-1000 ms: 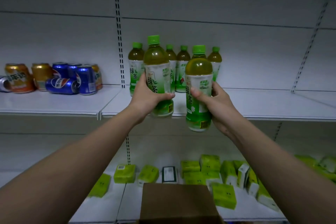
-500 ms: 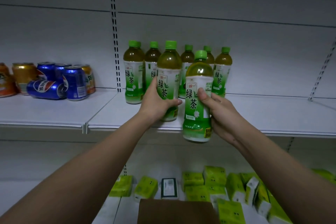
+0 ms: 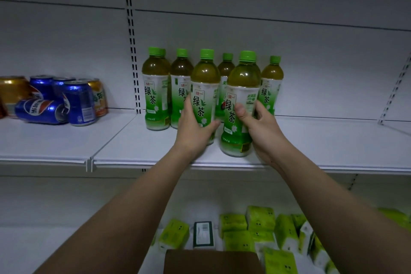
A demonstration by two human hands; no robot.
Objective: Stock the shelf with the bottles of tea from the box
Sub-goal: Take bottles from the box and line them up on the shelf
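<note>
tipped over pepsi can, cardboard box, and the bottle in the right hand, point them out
tipped over pepsi can [image 3: 41, 111], head view, on its blue side wall
cardboard box [image 3: 212, 261], head view, on its brown top flap
bottle in the right hand [image 3: 241, 82], head view, on its shoulder above the label

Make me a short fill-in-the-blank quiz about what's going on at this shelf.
1. Each hand, left and right, grips a ____ of tea.
2. The bottle caps are ____ in colour.
3. The blue cans stand to the ____ of the bottles.

Missing words: bottle; green; left
</note>
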